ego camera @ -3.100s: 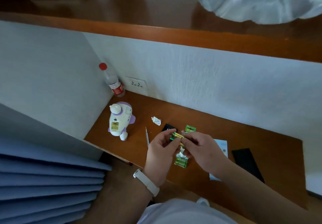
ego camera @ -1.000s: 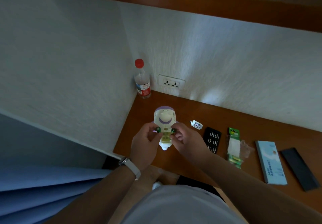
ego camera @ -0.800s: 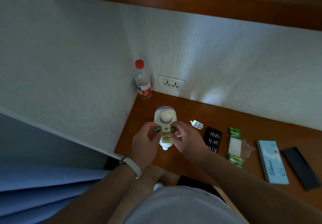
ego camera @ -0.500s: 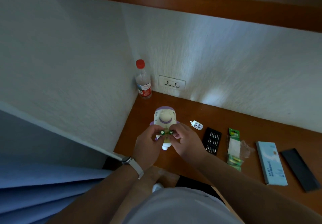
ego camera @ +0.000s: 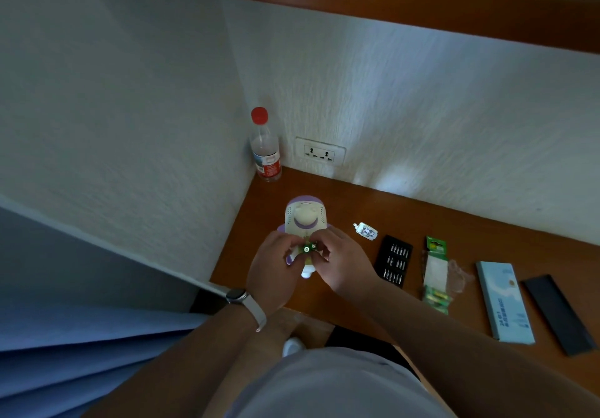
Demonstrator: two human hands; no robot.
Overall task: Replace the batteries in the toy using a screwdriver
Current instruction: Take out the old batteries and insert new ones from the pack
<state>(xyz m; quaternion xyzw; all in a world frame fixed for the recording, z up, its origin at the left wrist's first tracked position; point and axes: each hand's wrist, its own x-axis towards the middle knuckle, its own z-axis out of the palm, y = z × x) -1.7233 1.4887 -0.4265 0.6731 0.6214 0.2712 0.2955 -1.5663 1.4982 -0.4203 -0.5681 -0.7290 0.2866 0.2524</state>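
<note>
A white and purple toy [ego camera: 305,219] lies on its back on the wooden desk [ego camera: 422,222], near the left corner. Two green batteries [ego camera: 310,247] stand side by side, end-on, over the toy's lower body. My left hand [ego camera: 276,265] pinches the left battery and my right hand [ego camera: 341,261] pinches the right one; both hands cover the toy's middle, so its battery compartment is hidden. A black tray of screwdriver bits [ego camera: 394,260] lies just right of my right hand. The screwdriver itself is not in sight.
A red-capped bottle [ego camera: 265,148] stands in the desk corner beside a wall socket [ego camera: 319,154]. A small white remote [ego camera: 366,231], an opened green battery pack [ego camera: 435,274], a light blue box [ego camera: 505,300] and a black lid [ego camera: 556,313] lie to the right.
Three seconds ago my hands held batteries over the pack. Since then they moved to the toy, and the two batteries came together from its sides to its middle.
</note>
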